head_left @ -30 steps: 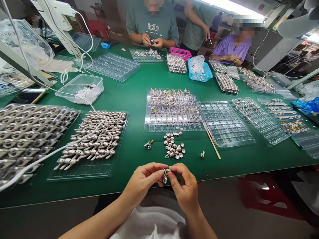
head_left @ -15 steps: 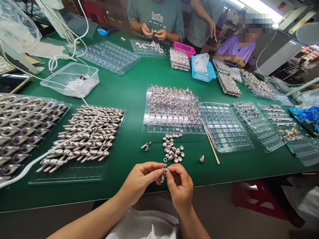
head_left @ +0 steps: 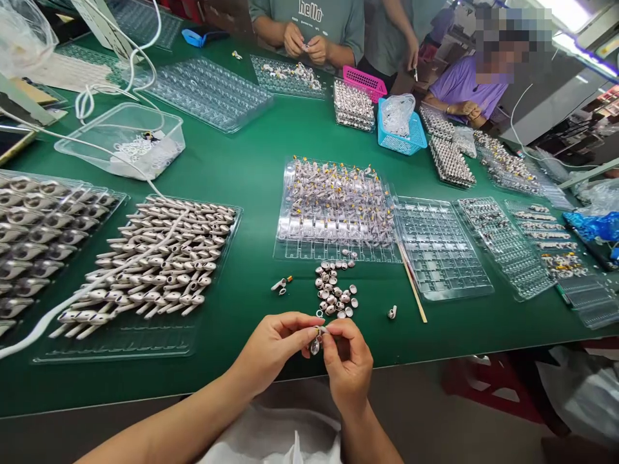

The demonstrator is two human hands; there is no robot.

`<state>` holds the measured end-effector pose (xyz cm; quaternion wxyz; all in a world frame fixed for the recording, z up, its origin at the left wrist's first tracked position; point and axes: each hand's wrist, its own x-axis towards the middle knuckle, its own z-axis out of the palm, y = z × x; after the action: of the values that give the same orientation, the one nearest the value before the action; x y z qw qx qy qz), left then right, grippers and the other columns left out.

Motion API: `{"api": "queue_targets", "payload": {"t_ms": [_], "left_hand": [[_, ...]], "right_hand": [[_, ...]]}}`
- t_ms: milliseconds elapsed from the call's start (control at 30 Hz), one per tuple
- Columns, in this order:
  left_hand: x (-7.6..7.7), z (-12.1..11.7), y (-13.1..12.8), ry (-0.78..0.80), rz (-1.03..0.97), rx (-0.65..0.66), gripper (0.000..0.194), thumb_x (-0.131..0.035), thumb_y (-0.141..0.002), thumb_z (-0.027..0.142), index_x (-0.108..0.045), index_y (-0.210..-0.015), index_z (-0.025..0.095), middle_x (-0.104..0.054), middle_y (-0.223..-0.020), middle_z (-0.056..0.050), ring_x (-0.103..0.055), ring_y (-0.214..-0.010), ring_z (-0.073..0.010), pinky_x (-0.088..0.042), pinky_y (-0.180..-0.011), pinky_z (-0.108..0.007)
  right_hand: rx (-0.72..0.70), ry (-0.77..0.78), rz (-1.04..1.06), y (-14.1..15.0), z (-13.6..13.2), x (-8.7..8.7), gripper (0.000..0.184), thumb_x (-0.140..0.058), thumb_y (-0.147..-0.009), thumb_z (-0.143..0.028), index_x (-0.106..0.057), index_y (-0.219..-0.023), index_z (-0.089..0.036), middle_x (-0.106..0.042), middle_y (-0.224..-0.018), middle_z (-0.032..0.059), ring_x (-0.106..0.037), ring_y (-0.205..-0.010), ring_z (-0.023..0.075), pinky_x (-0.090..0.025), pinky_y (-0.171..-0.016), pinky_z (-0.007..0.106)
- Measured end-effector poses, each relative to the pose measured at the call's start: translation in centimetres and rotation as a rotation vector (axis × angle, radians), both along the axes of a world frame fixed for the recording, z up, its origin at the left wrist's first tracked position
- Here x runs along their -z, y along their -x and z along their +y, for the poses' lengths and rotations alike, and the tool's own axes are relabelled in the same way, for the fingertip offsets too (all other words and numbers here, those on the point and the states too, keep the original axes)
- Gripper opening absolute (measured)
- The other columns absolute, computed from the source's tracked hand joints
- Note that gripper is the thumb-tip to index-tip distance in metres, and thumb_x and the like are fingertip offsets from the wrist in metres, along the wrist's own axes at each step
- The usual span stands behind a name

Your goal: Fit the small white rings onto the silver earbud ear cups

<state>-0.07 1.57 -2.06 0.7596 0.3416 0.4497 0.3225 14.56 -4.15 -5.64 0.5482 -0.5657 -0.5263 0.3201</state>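
Over the near edge of the green table (head_left: 251, 174), my left hand (head_left: 271, 351) and my right hand (head_left: 348, 364) meet. Both pinch one small silver-grey earbud part (head_left: 316, 341) between their fingertips. Just beyond the hands lies a loose pile of small round metal caps (head_left: 334, 289). A single part with an orange tip (head_left: 281, 284) lies to the pile's left, another small piece (head_left: 391, 312) to its right. Behind the pile stands a clear tray full of assembled parts (head_left: 336, 203).
Trays of earbud stems (head_left: 159, 258) and shells (head_left: 39, 238) sit at left, crossed by a white cable. A thin wooden stick (head_left: 411, 280) lies beside clear trays (head_left: 438, 248) at right. Other people work at the far side, near blue (head_left: 401, 138) and pink baskets (head_left: 363, 82).
My hands stay together on the small part, shifting only slightly. The camera has tilted down, so the table appears higher in view.
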Motion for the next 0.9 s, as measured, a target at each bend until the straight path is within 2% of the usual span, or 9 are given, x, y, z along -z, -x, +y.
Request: {"api": "queue_targets", "payload": {"t_ms": [367,533,600,700,900], "left_hand": [[-1.5,0.2,-1.2,0.017,0.147,-0.019,0.02,-0.073,-0.063,0.03,-0.073,-0.073,0.013,-0.059,-0.057,0.0,-0.046,-0.05,-0.0099,-0.036,-0.05,-0.022],[-0.5,-0.5,-0.8,-0.022,0.154,-0.011,0.019,-0.072,-0.063,0.029,-0.073,-0.073,0.013,-0.061,-0.057,0.0,-0.046,-0.051,-0.0102,-0.038,-0.051,-0.021],[0.3,-0.6,-0.6,-0.041,0.192,0.008,0.023,-0.073,-0.065,0.033,-0.075,-0.076,0.013,-0.06,-0.055,0.0,-0.047,-0.051,-0.0112,-0.038,-0.05,-0.021],[1.2,-0.2,-0.4,-0.048,0.198,-0.016,0.031,-0.077,-0.061,0.04,-0.076,-0.076,0.013,-0.062,-0.058,-0.001,-0.046,-0.05,-0.0105,-0.037,-0.049,-0.021],[1.0,0.3,-0.8,0.005,0.166,-0.026,0.039,-0.085,-0.049,0.046,-0.075,-0.068,0.014,-0.056,-0.049,0.0,-0.041,-0.045,-0.0092,-0.032,-0.044,-0.02]], "right_hand": [[-0.016,-0.019,0.027,-0.2,-0.2,0.6,0.012,-0.056,-0.089,-0.013,-0.06,-0.095,-0.023,-0.061,-0.085,0.002,-0.061,-0.076,0.0144,-0.052,-0.065,0.026],[-0.003,-0.052,-0.059,0.0,-0.3,0.4,0.014,-0.056,-0.086,-0.011,-0.061,-0.094,-0.022,-0.064,-0.084,0.0021,-0.063,-0.075,0.0147,-0.053,-0.067,0.026],[0.014,-0.071,-0.089,0.3,-0.2,0.5,0.015,-0.056,-0.084,-0.01,-0.061,-0.091,-0.022,-0.064,-0.08,0.0012,-0.063,-0.071,0.0143,-0.053,-0.065,0.025],[0.067,-0.128,-0.148,0.8,0.3,1.0,0.014,-0.056,-0.081,-0.011,-0.06,-0.087,-0.022,-0.063,-0.074,-0.0002,-0.063,-0.065,0.014,-0.051,-0.06,0.023],[0.191,-0.208,-0.163,1.5,0.9,2.2,0.012,-0.054,-0.08,-0.013,-0.059,-0.083,-0.023,-0.062,-0.07,-0.0009,-0.061,-0.061,0.0141,-0.048,-0.057,0.023]]}}
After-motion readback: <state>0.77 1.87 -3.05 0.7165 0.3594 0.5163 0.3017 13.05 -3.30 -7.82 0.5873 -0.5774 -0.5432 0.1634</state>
